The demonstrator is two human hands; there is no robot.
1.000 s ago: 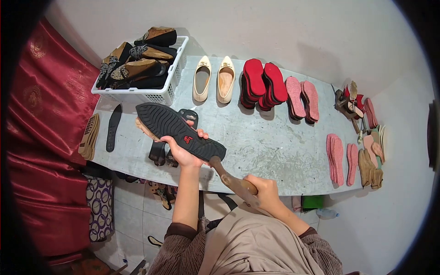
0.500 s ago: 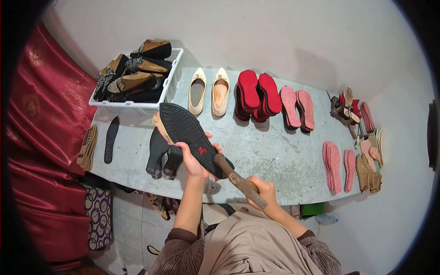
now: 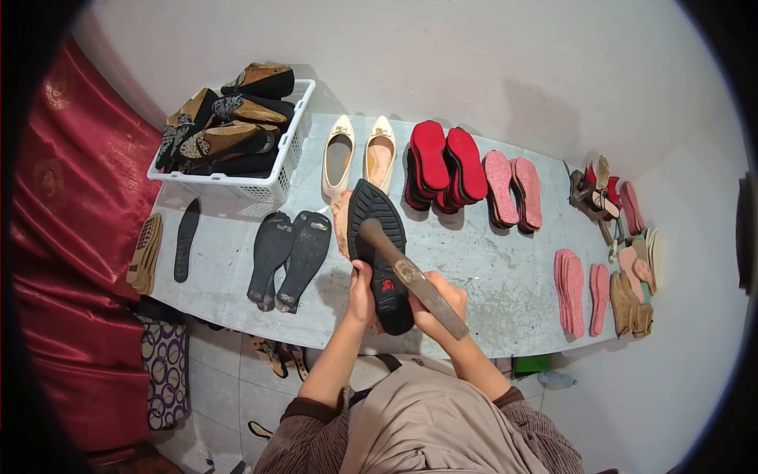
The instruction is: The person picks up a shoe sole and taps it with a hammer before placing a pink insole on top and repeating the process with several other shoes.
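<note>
My left hand grips a shoe by its side, with the ridged black sole facing up and a red mark near the heel end. Closed round the handle of a hammer is my right hand. The hammer's head lies over the middle of the sole; whether it touches is hard to tell. Tan material shows along the shoe's left edge. Two black sole pieces lie on the table left of my left hand.
A white basket of shoes stands at the back left of the table. Cream shoes, red insoles and pink insoles line the back. More pink insoles and tools lie right; a red curtain hangs left.
The shoe has moved right and turned more upright. The hammer's head has shifted from the heel end to the middle of the sole. Both black sole pieces now show more fully.
</note>
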